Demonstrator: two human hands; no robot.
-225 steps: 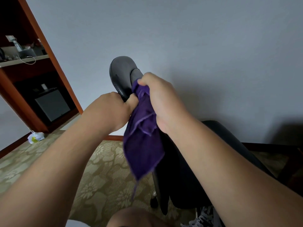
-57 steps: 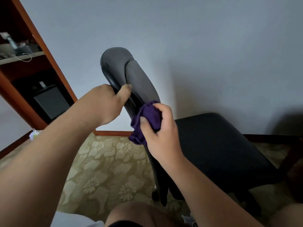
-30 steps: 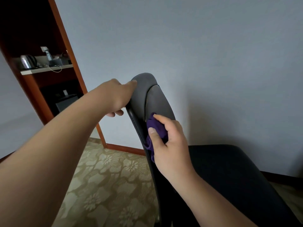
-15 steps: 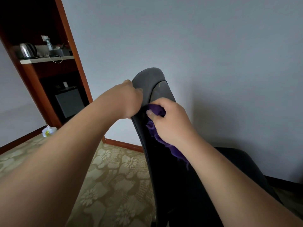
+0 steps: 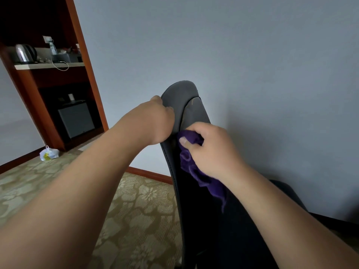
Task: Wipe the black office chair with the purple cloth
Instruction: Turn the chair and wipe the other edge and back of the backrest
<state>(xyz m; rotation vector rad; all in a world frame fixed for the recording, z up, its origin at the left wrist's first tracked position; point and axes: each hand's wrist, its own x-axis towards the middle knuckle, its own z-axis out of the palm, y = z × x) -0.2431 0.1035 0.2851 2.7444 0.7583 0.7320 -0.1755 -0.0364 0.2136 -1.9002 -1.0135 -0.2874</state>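
Note:
The black office chair [image 5: 186, 98] stands edge-on in front of me, its backrest rising to mid-frame and its seat low at the right. My left hand [image 5: 155, 121] grips the left edge of the backrest near the top, fingers curled round it. My right hand [image 5: 211, 150] holds the bunched purple cloth [image 5: 196, 169] against the backrest just below the top, thumb on the cloth. A loose end of the cloth hangs down under my wrist.
A wooden shelf unit [image 5: 50, 78] stands at the far left with a kettle [image 5: 25, 53] and small items on its shelf and a dark box below. A white plastic bag [image 5: 48, 154] lies on the patterned carpet [image 5: 136, 220]. A grey wall is close behind the chair.
My right hand with the cloth has slid slightly down the backrest since half a second ago. My left hand keeps its grip near the top. The view has shifted a little.

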